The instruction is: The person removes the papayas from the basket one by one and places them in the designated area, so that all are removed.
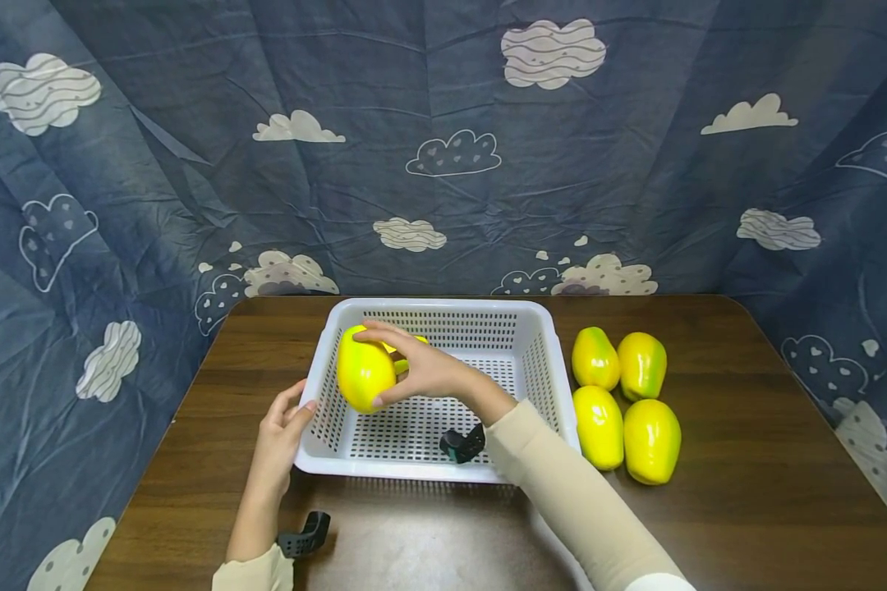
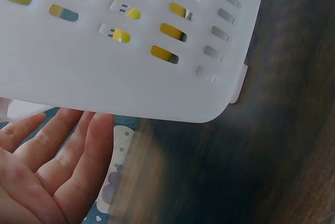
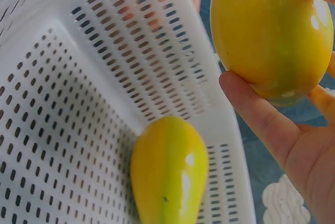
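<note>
My right hand (image 1: 429, 369) holds a yellow mango (image 1: 365, 373) with a greenish tint, thumb on its near side and fingers across its far side. The mango is up over the left part of a white perforated plastic basket (image 1: 443, 469). Inside the basket, a second mango (image 3: 170, 171) lies in a corner, largely hidden behind the right hand in the head view. My left hand (image 1: 282, 431) grips the basket's left side, thumb at the rim and fingers along the outer wall; the left wrist view shows these fingers (image 2: 73, 156) reaching up to the basket's edge.
Several more yellow-green mangoes (image 1: 627, 410) stand close together on the brown wooden table (image 1: 754, 460), just right of the basket. A dark blue cloth (image 1: 458, 205) with white clouds hangs behind the table and along both sides. Black wrist-camera mounts (image 1: 306, 533) are on both wrists.
</note>
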Demonstrator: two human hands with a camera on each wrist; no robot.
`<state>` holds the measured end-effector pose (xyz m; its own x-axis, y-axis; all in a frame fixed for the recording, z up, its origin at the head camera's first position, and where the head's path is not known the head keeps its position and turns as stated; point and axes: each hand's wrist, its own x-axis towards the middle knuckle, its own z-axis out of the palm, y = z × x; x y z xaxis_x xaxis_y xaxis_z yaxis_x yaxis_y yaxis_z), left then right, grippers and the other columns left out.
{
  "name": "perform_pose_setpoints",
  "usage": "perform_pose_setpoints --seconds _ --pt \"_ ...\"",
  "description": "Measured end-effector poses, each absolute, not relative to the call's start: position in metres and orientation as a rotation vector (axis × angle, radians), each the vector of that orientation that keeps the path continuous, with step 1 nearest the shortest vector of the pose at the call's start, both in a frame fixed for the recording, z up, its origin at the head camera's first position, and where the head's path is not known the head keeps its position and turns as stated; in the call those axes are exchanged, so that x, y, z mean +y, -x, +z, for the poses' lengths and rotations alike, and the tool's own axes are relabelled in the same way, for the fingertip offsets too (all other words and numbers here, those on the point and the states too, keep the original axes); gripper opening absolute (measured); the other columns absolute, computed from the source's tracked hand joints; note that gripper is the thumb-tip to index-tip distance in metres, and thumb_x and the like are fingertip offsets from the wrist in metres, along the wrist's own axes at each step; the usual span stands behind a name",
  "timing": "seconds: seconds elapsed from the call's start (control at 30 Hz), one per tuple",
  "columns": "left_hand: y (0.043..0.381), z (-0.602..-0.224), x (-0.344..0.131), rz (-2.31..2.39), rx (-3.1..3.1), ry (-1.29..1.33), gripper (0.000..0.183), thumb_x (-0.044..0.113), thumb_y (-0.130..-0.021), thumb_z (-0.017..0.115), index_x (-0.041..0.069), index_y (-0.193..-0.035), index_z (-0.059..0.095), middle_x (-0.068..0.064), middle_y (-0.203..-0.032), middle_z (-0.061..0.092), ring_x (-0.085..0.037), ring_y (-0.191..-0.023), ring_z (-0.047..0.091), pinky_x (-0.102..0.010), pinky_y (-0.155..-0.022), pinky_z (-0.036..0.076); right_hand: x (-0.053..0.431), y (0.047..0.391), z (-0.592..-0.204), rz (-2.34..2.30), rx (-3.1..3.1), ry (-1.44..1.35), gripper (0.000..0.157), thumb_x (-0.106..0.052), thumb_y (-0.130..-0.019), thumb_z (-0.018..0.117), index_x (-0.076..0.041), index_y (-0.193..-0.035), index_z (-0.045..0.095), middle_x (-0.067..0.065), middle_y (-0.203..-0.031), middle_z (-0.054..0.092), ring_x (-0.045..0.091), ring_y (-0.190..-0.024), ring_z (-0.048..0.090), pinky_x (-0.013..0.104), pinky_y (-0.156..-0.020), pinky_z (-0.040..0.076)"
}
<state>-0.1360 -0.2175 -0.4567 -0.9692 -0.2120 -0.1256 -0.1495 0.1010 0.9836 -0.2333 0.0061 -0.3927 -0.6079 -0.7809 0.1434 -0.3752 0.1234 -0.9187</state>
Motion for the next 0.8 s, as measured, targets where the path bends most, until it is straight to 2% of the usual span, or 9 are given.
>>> perform_pose_setpoints --seconds 0.3,0.4,0.53,0.8 --pt "0.137 -0.457 -0.217 -2.051 -2.269 -0.379 0.040 0.018 -0.092 0.050 0.014 -0.132 0.041 -0.024 -0.115 0.054 -0.028 -0.088 0.061 -0.035 -0.065 0.052 0.026 0.231 -0.377 -1.598 2.024 1.148 0.080 -0.010 -0.066 0.078 -0.015 -0.135 0.037 0.001 -0.147 0.013 0.026 -0.117 0.039 0.036 -0.083 0.046" --pt "0.138 -0.458 -0.217 -2.053 -2.267 -0.381 0.040 0.017 -0.092 0.050 0.015 -0.131 0.042 -0.024 -0.114 0.055 -0.026 -0.086 0.061 -0.036 -0.065 0.052 0.034 0.230 -0.372 -1.628 2.036 1.148 0.081 -0.008 -0.066 0.078 -0.015 -0.135 0.036 -0.002 -0.147 0.013 0.026 -0.115 0.041 0.036 -0.082 0.046" --pt "0.137 -0.457 -0.217 -2.052 -2.272 -0.384 0.040 0.018 -0.092 0.050 0.015 -0.132 0.041 -0.024 -0.115 0.054 -0.029 -0.089 0.060 -0.036 -0.065 0.052 0.046 0.225 -0.362 -1.671 2.042 1.124 0.081 -0.001 -0.067 0.076 -0.012 -0.136 0.035 -0.004 -0.146 0.013 0.027 -0.115 0.041 0.036 -0.082 0.047" --pt "0.138 -0.456 -0.218 -2.051 -2.277 -0.380 0.040 0.019 -0.092 0.050 0.016 -0.131 0.042 -0.024 -0.115 0.055 -0.031 -0.090 0.060 -0.034 -0.064 0.052 0.071 0.211 -0.335 -1.731 2.055 1.094 0.080 0.005 -0.068 0.072 -0.001 -0.136 0.031 0.008 -0.147 0.009 0.035 -0.117 0.038 0.042 -0.085 0.044"
